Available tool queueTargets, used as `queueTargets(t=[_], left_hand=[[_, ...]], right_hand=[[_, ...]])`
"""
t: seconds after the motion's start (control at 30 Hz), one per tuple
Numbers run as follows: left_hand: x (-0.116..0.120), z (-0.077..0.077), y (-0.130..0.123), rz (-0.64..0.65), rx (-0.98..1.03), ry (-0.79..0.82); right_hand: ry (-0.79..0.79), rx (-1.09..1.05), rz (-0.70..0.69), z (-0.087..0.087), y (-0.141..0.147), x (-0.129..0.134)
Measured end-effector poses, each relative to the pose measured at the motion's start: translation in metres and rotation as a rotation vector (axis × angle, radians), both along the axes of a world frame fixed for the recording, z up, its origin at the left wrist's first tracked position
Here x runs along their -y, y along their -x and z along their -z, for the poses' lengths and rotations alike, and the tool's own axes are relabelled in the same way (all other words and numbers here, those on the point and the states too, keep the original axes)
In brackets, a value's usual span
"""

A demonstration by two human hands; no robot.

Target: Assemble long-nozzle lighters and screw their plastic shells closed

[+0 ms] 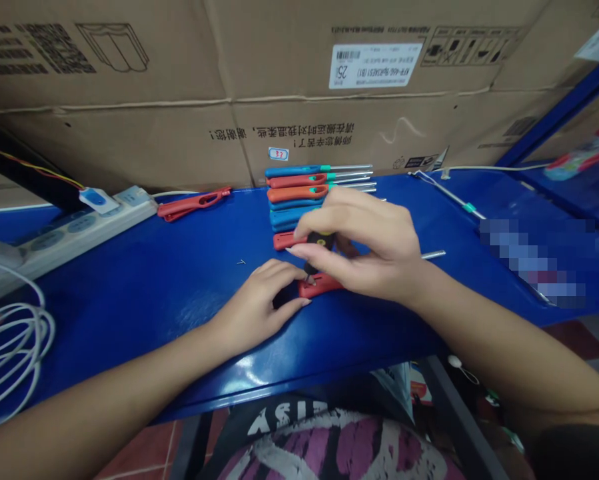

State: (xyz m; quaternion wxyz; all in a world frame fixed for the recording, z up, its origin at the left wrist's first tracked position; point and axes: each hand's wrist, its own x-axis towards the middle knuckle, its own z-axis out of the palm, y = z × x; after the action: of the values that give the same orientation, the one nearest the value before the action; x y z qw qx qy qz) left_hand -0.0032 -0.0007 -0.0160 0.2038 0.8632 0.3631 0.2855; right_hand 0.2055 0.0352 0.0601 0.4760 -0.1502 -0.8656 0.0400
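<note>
My right hand [374, 247] is closed around a screwdriver [321, 244] with a black and yellow handle, its shaft pointing down at a red stick lighter [319, 285]. That lighter lies on the blue table, its metal tube showing beyond my right wrist. The thumb and forefinger of my left hand [262, 303] close on the lighter's near end, beside the screwdriver's tip. Exactly where the tip meets the lighter is too small to tell. Just behind, a second red lighter [284, 240] is partly covered by my right hand.
Several blue, red and orange stick lighters [296, 193] are lined up at the back. Red handle shells [192, 203] and tiny screws [241, 261] lie to the left. A power strip [64, 233] and coiled white cable [16, 333] border the left side; cardboard [169, 143] stands behind.
</note>
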Motion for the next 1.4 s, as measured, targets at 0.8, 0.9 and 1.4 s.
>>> queueTargets(t=[0.8,0.9,1.4], left_hand=[[0.009,-0.021,-0.002,-0.037,-0.112,0.080],[0.008,-0.030,-0.003,-0.087,-0.217,0.133],[-0.081,-0.086,0.006,-0.197,-0.199,-0.074]], right_hand=[[0.018,-0.176,0.289,-0.025,-0.034,-0.019],[-0.054,-0.251,0.602,-0.031,-0.087,-0.052],[0.390,0.323,1.120,0.028,-0.164,-0.102]])
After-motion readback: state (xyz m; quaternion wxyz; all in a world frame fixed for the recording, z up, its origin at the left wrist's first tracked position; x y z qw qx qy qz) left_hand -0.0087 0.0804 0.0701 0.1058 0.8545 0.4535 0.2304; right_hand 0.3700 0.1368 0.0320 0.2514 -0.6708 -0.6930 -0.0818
